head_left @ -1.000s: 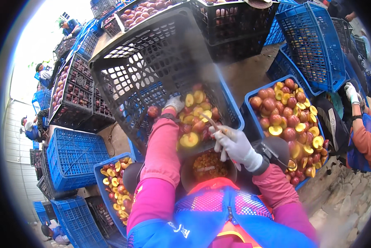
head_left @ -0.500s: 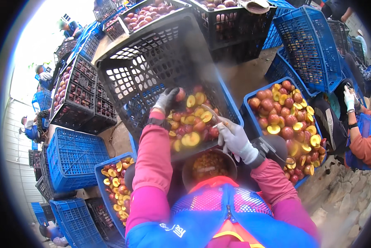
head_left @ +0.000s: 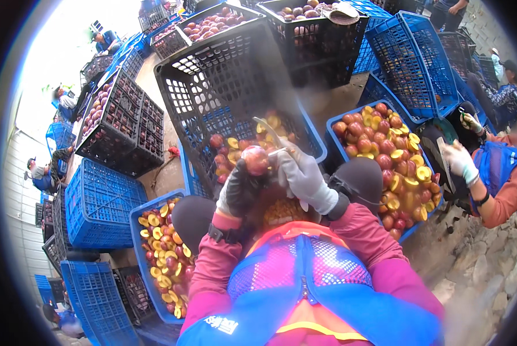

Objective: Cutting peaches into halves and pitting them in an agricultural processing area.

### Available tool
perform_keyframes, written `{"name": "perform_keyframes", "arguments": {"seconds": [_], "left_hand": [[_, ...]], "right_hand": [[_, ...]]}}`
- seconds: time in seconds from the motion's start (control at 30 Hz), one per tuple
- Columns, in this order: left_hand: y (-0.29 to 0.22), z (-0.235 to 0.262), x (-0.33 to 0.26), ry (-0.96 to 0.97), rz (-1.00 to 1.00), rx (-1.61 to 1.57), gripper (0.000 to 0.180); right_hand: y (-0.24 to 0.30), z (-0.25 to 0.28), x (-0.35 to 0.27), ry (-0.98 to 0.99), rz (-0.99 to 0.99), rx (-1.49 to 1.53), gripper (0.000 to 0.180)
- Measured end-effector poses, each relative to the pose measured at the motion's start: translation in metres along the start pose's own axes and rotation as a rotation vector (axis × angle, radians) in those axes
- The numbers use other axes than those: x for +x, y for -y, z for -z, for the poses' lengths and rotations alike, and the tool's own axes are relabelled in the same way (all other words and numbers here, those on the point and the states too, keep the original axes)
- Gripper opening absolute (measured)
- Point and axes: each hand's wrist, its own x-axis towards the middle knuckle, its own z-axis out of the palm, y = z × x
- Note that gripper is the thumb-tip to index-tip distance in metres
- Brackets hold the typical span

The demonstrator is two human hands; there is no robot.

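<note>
My left hand (head_left: 241,189), in a dark glove, holds a whole red plum (head_left: 256,160) up in front of my chest. My right hand (head_left: 302,176), in a white glove, grips a small curved knife (head_left: 271,137) whose blade rests against the plum. Just beyond my hands a blue crate (head_left: 312,137) lies with whole and halved plums in it. Below my hands sits a round bowl (head_left: 281,211) of yellowish pits, partly hidden by my arms.
A tilted empty black crate (head_left: 218,86) leans over the blue one. Blue crates of cut plums stand at my right (head_left: 342,115) and lower left (head_left: 136,230). A person in a blue vest (head_left: 495,167) works at the right. Stacked black and blue crates surround us.
My left hand has come back from the crate with a plum and raised it toward me. My right hand has brought the knife onto it.
</note>
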Motion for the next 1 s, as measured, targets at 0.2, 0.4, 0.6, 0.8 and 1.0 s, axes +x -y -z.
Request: {"name": "perform_keyframes", "arguments": {"seconds": [0.2,0.4,0.6,0.8,1.0], "left_hand": [[0.021,0.002,-0.035,0.068,-0.098,0.31,0.061],[0.029,-0.003,-0.057,0.022,-0.174,0.497,0.055],[0.026,0.012,-0.072,-0.005,-0.113,0.699,0.053],[0.021,0.024,-0.078,0.025,-0.069,0.718,0.054],[0.016,0.001,-0.081,-0.082,-0.183,1.138,0.062]], "right_hand": [[-0.029,-0.019,-0.029,-0.062,0.175,-0.221,0.044],[-0.044,-0.027,-0.039,-0.12,0.277,-0.509,0.038],[-0.053,-0.03,-0.051,-0.077,0.149,-0.665,0.035],[-0.062,-0.035,-0.051,-0.003,0.051,-0.71,0.034],[-0.069,-0.032,-0.055,0.044,0.135,-0.809,0.033]]}}
